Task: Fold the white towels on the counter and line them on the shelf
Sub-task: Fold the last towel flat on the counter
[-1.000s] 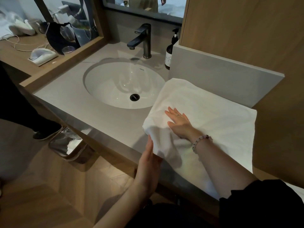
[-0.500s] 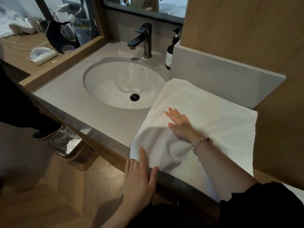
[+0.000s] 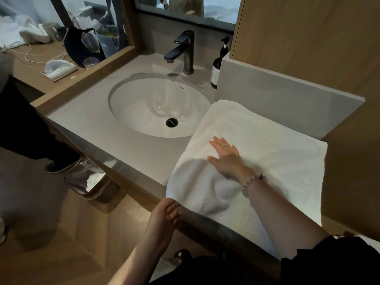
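A white terry towel is laid flat on the right end of the pale grey stone counter, with its near-left corner overhanging. Smoothing before the first fold is judged to be in hand. The right hand is pressed flat on the cloth, fingers straight. The left hand is held at the overhanging corner with fingers loosely curled, and a grip cannot be confirmed. That corner must next be pinched and carried across. A white oval basin and a wooden floor are noted.

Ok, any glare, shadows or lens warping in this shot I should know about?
Head view: wide-angle lens bows the counter edge; glossy highlights streak the sink; the right hand throws a soft shadow on the white towel; the floor at left is dim.
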Demonstrator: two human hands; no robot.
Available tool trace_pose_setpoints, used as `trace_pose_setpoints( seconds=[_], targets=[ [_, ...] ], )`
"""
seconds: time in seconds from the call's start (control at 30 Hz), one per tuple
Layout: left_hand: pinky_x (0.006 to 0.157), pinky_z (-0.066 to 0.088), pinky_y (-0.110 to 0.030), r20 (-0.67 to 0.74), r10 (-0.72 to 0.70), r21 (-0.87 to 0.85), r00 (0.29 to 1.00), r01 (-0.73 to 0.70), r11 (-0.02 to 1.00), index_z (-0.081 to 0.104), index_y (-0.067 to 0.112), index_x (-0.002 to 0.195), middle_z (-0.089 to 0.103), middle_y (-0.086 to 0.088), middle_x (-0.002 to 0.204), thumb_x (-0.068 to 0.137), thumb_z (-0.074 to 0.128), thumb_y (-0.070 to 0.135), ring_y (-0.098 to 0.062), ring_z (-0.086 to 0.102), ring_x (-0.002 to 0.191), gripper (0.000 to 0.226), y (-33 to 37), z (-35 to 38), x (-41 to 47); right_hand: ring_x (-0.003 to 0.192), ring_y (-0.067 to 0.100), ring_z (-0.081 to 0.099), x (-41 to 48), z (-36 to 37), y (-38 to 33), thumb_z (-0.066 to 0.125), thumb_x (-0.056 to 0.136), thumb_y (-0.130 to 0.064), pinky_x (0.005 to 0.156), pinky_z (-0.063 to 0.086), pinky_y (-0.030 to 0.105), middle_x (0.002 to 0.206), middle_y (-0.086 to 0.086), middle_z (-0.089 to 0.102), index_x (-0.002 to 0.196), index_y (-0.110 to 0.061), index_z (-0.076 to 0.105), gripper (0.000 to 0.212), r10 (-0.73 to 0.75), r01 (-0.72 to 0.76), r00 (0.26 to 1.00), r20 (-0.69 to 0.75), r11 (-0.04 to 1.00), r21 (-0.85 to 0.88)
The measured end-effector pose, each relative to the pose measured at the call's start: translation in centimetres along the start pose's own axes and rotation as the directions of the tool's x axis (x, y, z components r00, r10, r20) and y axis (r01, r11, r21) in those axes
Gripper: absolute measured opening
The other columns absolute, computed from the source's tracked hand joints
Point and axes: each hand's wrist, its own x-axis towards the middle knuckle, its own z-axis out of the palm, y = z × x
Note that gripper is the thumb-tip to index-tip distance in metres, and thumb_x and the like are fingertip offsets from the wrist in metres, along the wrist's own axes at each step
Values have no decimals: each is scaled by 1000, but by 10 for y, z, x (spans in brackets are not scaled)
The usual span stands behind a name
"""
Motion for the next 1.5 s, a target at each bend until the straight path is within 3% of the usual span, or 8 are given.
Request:
trace_pose_setpoints(
  seconds=[0.17,0.37,0.5,0.7,0.83,1.17,1.37,1.5],
  targets=[
    [49,37,-21,9,60,-19,998,-60,998,60,16,111,58,4,55,89,39,2,-6,44,43,33,6,0,2,145,8,-1,1,1,1,44,96,-33,116,-3,32,158,-11,8,148,-24,24,56,-11,11,1000,-15,1000,-15],
    [82,40,-30,115,131,-386,985,-77,919,50,17,132,68,-8,113,89,25,16,-24,63,97,50,14,10,-13,145,7,-1,1,2,2,44,97,-35,116,-3,32,158,-11,7,148,-25,23,57,-6,6,1000,-10,1000,-28],
    [65,32,-30,183,223,-408,957,-133,903,49,25,133,58,-6,126,93,27,31,-20,53,70,46,16,18,-21,145,9,1,2,-2,-2,45,96,-34,117,0,33,158,-10,9,148,-24,24,57,13,-12,1000,8,999,-42],
    [52,40,-11,206,342,363,917,-397,843,33,46,137,65,1,92,93,31,57,1,57,57,46,8,17,-10,146,11,2,5,-16,-20,40,96,-39,118,7,34,159,-8,9,149,-21,23,58,53,-55,998,-29,995,-78],
    [101,23,-11,199,480,720,854,-460,520,13,44,140,28,26,131,77,8,76,20,34,110,71,3,6,-15,146,9,-4,14,-14,-21,29,99,-42,118,2,39,159,-10,-1,152,-23,13,59,117,-109,992,51,985,-136],
    [116,11,-22,270,541,870,796,-442,216,3,25,150,8,15,153,73,2,73,-3,9,142,91,-9,-15,-8,146,13,-5,20,-9,-19,31,98,-43,118,4,42,159,-10,-2,152,-24,9,61,143,-133,989,42,974,-185],
    [106,23,-20,160,414,445,896,-440,780,21,37,139,26,20,141,90,46,45,-3,25,134,55,3,-12,-7,146,16,-7,21,-9,-39,32,98,-42,117,1,44,159,-4,-4,151,-21,6,63,95,-80,995,37,956,-282],
    [108,23,-20,218,379,453,900,-437,777,22,26,146,24,17,145,89,38,41,-2,25,134,61,3,-3,-2,146,13,-7,18,6,-45,25,98,-49,116,-3,43,159,-4,-6,151,-24,4,62,15,7,998,64,943,-332]
  ],
)
